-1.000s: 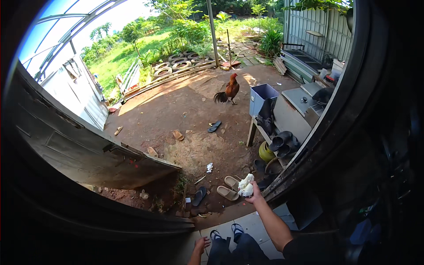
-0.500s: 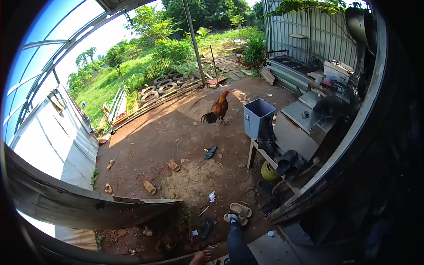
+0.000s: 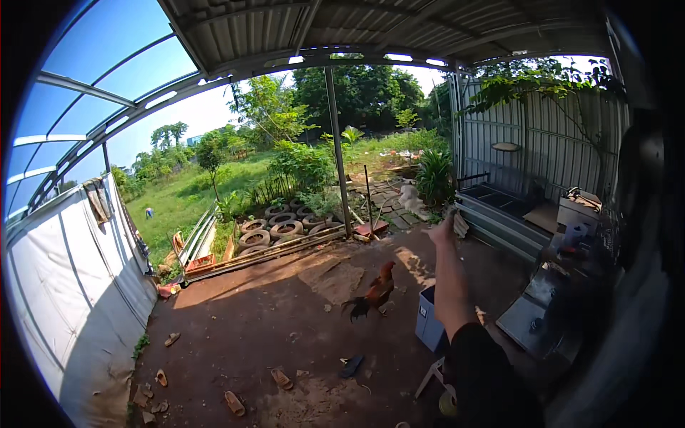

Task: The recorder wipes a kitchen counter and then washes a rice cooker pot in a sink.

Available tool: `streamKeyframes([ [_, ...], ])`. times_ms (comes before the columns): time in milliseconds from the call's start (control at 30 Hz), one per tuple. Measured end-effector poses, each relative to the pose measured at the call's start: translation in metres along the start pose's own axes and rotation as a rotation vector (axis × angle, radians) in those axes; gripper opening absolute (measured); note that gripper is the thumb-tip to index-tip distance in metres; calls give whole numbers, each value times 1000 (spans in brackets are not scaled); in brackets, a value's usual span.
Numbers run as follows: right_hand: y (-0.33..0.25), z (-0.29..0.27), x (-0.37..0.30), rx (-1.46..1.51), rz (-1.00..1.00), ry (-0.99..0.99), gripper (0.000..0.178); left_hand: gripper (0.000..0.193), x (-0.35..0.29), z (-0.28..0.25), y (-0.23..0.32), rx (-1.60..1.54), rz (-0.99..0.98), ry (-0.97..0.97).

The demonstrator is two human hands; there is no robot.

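"Packed brown earth (image 3: 235,321) spreads ahead of you, with tyres (image 3: 287,228) by the greenery (image 3: 303,165). What's your right hand (image 3: 442,232) doing?"

"Your arm stretches forward, the hand above the grey-blue bin (image 3: 428,324) in view. Blur hides how far it's open; I can't tell if you grip anything."

"Anything near it?"

"One blurred whitish lump (image 3: 412,202), just up and left of your hand, against the stone path (image 3: 386,205). Your rooster (image 3: 374,294) stands left of the bin."

"And your left hand?"

"Out of sight; I can't tell its state."
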State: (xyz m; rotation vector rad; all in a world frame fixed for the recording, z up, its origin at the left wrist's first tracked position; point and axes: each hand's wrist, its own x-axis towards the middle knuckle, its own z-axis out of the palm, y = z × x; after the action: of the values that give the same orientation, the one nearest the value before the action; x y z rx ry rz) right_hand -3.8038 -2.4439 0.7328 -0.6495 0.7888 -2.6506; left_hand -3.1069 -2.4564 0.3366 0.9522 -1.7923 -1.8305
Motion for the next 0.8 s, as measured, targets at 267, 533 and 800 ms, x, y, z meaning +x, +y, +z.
streamKeyframes([
  [267, -83, 360, 131, -645, -700, -98, 71, 18, 20, -3, 70, -455, -451, 240],
  [533, 79, -5, -35, -948, 287, 39, 51, 14, -38, -38, -10, -399, -689, 73],
  [800, 127, -250, -652, -1146, 1332, 487, 38, 25, -138, -86, -61, -330, -822, 56],
])
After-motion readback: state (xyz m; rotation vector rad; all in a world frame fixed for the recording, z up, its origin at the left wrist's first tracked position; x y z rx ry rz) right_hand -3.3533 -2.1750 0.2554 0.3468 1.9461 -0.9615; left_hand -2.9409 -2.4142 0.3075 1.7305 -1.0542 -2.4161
